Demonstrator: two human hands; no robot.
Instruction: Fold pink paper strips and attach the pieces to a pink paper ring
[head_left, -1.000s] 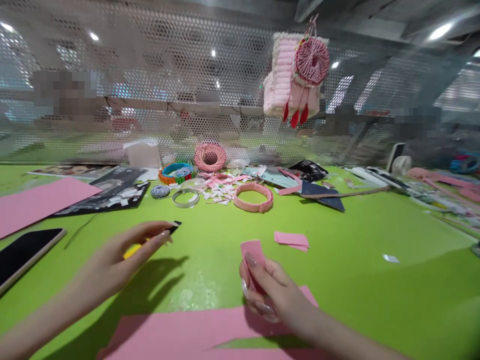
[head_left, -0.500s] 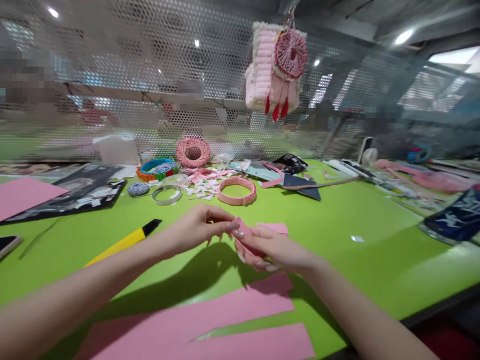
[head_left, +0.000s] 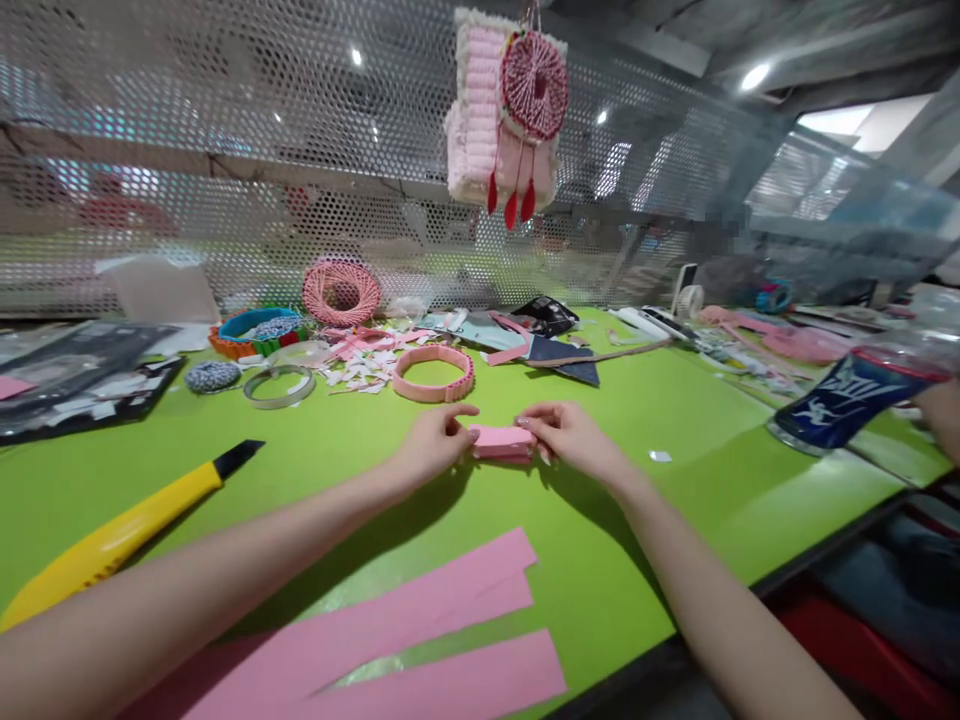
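Note:
My left hand [head_left: 439, 443] pinches the left end of a small stack of pink strips [head_left: 502, 442], which may be paper or thin foam. At the other end, the fingers of my right hand [head_left: 566, 437] are closed on the same stack, level just above or on the green table. Longer pink strips [head_left: 450, 590] lie in front of my hands, partly overlapping. A pink ring-shaped band [head_left: 433, 374] sits just beyond my hands. To the left of my left forearm is a yellow utility knife [head_left: 127, 525] with a black tip.
Behind lie white and pink scraps [head_left: 360, 370], a tape roll [head_left: 279, 386], a pink string-wound ring [head_left: 341, 292] and a colourful ring [head_left: 255, 330]. A dark blue bottle [head_left: 840, 400] leans at right beside another person's arm [head_left: 941, 415]. The table's edge [head_left: 720, 610] runs at lower right.
My hands have moved apart to opposite ends of the pink stack, which is now level. Before, my right hand gripped a tilted pink piece with my left fingertips on it. The view has shifted right.

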